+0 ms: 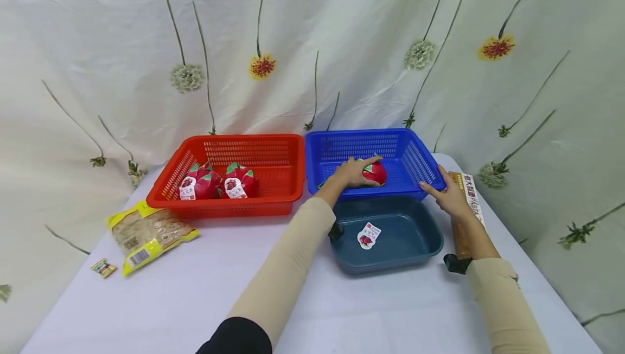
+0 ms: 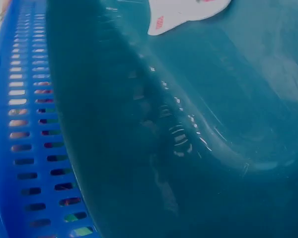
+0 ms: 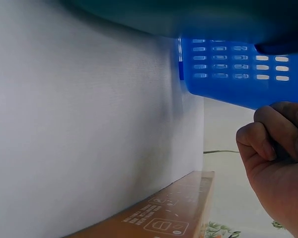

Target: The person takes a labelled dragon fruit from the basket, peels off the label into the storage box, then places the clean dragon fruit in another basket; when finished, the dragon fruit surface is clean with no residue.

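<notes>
Reaching into the blue basket (image 1: 351, 193), my left hand (image 1: 352, 174) has thumb and fingers around a red dragon fruit (image 1: 375, 173) with green tips. Green tips at the basket's left front show beside that hand. My right hand (image 1: 451, 197) grips the basket's right front corner, with curled fingers (image 3: 280, 131) showing in the right wrist view. Directly in front of the basket stands a dark teal tray (image 1: 390, 259), holding a white label (image 1: 368, 236) with a dragon fruit picture. In the left wrist view, the slotted basket wall (image 2: 2, 148) borders the tray.
A red basket (image 1: 219, 210) on the left holds two labelled dragon fruits (image 1: 201, 183). Near it lie a yellow-ended clear bag (image 1: 151, 232) and a small wrapped snack (image 1: 103, 268). A brown pasta box (image 1: 461, 240) lies under my right forearm. Floral cloth (image 1: 361, 45) hangs behind.
</notes>
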A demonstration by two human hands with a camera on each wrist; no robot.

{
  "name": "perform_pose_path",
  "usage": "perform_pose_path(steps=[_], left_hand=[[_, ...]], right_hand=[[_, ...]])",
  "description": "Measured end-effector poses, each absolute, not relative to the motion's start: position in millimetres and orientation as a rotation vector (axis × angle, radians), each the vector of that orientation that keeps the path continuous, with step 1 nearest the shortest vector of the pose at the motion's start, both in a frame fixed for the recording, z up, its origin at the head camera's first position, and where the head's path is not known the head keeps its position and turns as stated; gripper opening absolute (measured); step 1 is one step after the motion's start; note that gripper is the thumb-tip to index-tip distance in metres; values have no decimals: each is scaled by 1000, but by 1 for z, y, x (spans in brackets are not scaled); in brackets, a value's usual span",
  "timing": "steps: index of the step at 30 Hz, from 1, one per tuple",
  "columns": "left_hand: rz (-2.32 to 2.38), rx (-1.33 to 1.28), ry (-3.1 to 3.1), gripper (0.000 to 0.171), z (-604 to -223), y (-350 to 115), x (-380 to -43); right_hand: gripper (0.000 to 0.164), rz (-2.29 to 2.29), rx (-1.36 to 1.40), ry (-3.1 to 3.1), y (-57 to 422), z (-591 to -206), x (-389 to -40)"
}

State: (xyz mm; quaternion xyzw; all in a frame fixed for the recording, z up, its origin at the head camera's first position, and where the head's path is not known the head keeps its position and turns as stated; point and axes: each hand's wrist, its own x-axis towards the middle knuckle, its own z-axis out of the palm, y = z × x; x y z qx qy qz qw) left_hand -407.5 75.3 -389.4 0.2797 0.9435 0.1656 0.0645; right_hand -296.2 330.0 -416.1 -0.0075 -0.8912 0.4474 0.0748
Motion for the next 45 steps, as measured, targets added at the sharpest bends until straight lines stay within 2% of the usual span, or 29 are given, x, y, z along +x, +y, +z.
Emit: perform_pose_path(steps=[10,22,25,29,32,39,45], left_hand=[[614,849,2744,77,-387,70,-412],[896,995,2325,60,-375,46,-422],[903,923,2252,56,-367,41,-425],[896,781,2186,59,-363,35,-425],[875,791,2195,60,-362,35,-424],[732,961,2478,57,-365,61,-422],[694,905,2681,56,-376,101,-418]], right_hand=[[93,1347,-36,-2654,330,-420,-299],[91,1334,1,-2630,331,-418,-297],[91,1334,5,-2613,331,-418,-299],[92,1344,2,-2620,332,-420,-301],[92,1344,6,-2626,332,-421,-302],[91,1359,-17,-2603,333,-421,-302],[93,1396,-44,-2615,329,-424,-302]])
